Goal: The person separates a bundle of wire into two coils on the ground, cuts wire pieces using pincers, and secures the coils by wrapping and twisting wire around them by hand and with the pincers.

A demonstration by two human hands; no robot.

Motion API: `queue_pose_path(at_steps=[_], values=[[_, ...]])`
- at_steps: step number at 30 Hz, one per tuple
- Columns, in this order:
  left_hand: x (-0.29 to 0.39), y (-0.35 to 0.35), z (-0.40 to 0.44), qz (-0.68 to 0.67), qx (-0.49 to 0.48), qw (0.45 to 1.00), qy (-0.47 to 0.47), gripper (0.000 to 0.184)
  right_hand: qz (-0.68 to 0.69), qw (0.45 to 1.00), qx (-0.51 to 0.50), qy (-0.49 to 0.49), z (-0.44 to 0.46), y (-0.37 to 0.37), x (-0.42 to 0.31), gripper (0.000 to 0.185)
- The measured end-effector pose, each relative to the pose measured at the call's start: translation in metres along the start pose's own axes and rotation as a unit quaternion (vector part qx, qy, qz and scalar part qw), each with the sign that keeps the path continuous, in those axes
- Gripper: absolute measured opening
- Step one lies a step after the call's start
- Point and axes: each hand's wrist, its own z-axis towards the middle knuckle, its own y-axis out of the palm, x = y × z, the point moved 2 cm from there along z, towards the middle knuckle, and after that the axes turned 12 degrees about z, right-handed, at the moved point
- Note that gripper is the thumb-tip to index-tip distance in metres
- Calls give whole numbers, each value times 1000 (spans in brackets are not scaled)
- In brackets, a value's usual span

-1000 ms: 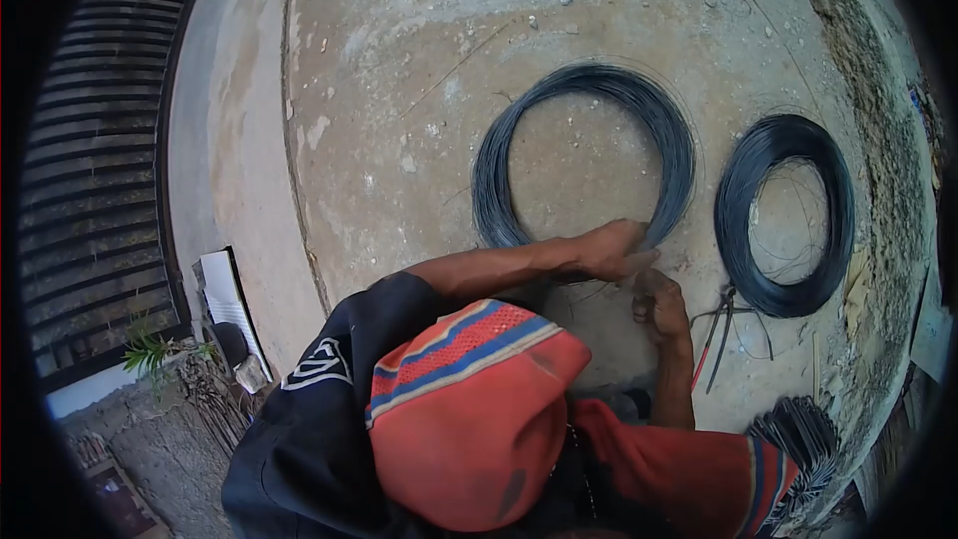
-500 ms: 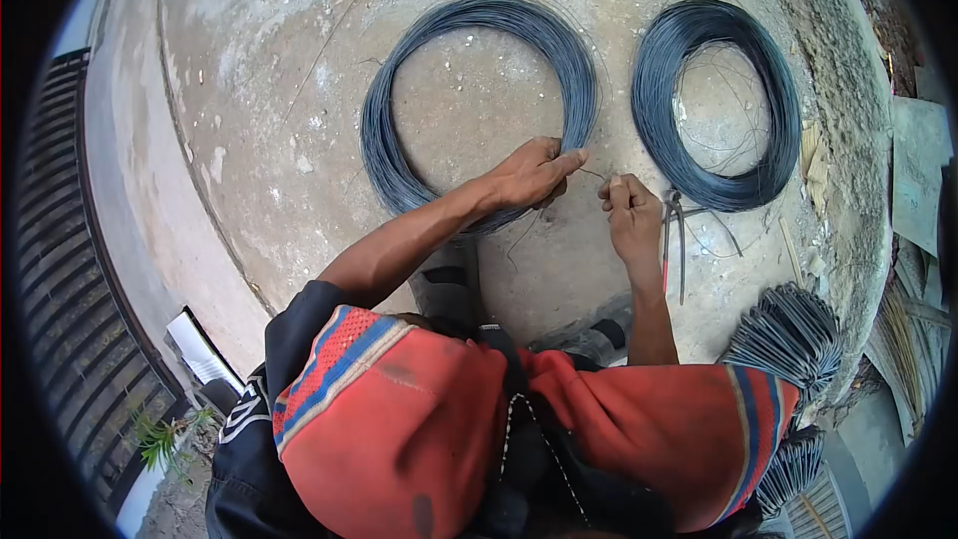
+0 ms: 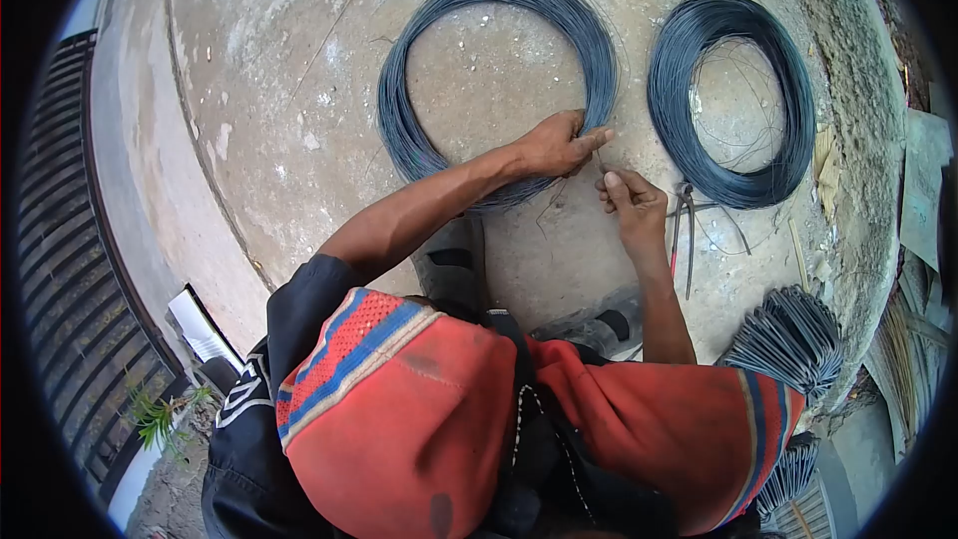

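A large coil of dark wire lies on the concrete ground. My left hand is closed at the coil's lower right side, thumb pointing right, gripping wire there. Just to the right and slightly lower, my right hand pinches a thin wire end that runs up toward my left thumb. The two hands are close but apart. A second wire coil lies to the right. Below it, pincers with a red handle rest on the ground beside my right hand.
Bundles of bent metal rods lie at the lower right. A dark barred gate runs along the left, with a green plant near its lower end. A rough concrete edge borders the right side.
The camera view has tilted and shifted, so the coils appear higher and further left than at first. My right hand has turned, and the wire between my hands is now steeper.
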Motion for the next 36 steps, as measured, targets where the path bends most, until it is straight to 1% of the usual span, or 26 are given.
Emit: queue_pose_path(at_steps=[2, 3, 4, 5, 7, 10, 12, 14, 15, 17, 19, 20, 21, 23, 24, 26, 27, 28, 29, 30, 31, 32, 33, 34, 35, 36], values=[[7, -4, 9, -33, 8, 999, 0, 46, 162, 983, 75, 42, -12, 21, 2, 27], [16, -8, 12, -51, 5, 999, -3, 44, 242, 961, 114, 66, -25, 34, 4, 28], [23, -12, 18, -66, 3, 998, -2, 41, 165, 982, 88, 38, -34, 48, 5, 29], [24, -13, 29, -82, 25, 996, -6, 41, 86, 994, 60, 8, -41, 61, 6, 29], [24, -11, 48, -115, 74, 990, -21, 41, -68, 996, 3, -56, -36, 71, 12, 29], [30, -14, 66, -192, 116, 974, -39, 40, -282, 943, -77, -156, -24, 82, 17, 27], [33, -21, 72, -153, 123, 979, -49, 40, -409, 875, -131, -221, -23, 98, 14, 26], [28, -23, 72, -110, 121, 985, -50, 42, -279, 898, -271, -204, -33, 98, -5, 25], [28, -23, 68, -31, 159, 987, -21, 44, -208, 899, -335, -192, -41, 98, -19, 24], [29, -16, 49, 131, 224, 965, 34, 47, -90, 929, -287, -217, -49, 74, -53, 23], [36, -10, 22, 148, 193, 970, 10, 53, -79, 961, -53, -258, -36, 42, -77, 28], [42, -6, 4, 154, 164, 974, 1, 50, -39, 973, 51, -221, -23, 27, -82, 39], [46, 0, -11, 161, 135, 978, -7, 48, -84, 963, 65, -249, 1, 18, -93, 57], [43, 20, -42, 166, 100, 981, 24, 45, -184, 953, 73, -230, 43, 21, -97, 71], [41, 27, -50, 171, 83, 981, 39, 44, -266, 927, 50, -261, 68, 20, -80, 71], [39, 34, -51, 169, 65, 981, 68, 47, -197, 967, 3, -160, 84, 19, -69, 67], [43, 34, -52, 164, 60, 981, 79, 48, -40, 998, -28, -26, 79, 25, -85, 63], [46, 30, -52, 220, 44, 971, 86, 48, 116, 985, -64, 107, 77, 30, -94, 58], [50, 21, -50, 274, 31, 957, 92, 49, 84, 991, -47, 94, 85, 27, -84, 49], [55, 8, -48, 327, 20, 940, 97, 50, 79, 993, -53, 68, 82, 31, -91, 46], [58, -15, -48, 318, 156, 918, 176, 55, 73, 995, -62, 43, 77, 38, -101, 44], [57, -43, -52, 302, 283, 876, 247, 61, 70, 995, -68, 24, 69, 42, -108, 42], [59, -83, -49, 355, 460, 767, 272, 75, 54, 994, -95, 10, 65, 45, -110, 40], [50, -118, -42, 369, 562, 696, 253, 85, 42, 992, -116, -6, 61, 48, -113, 38], [43, -142, -34, 390, 569, 695, 200, 79, 25, 990, -138, -22, 55, 51, -117, 37], [31, -166, -22, 350, 540, 744, 177, 70, 22, 986, -156, -47, 50, 57, -127, 37]])
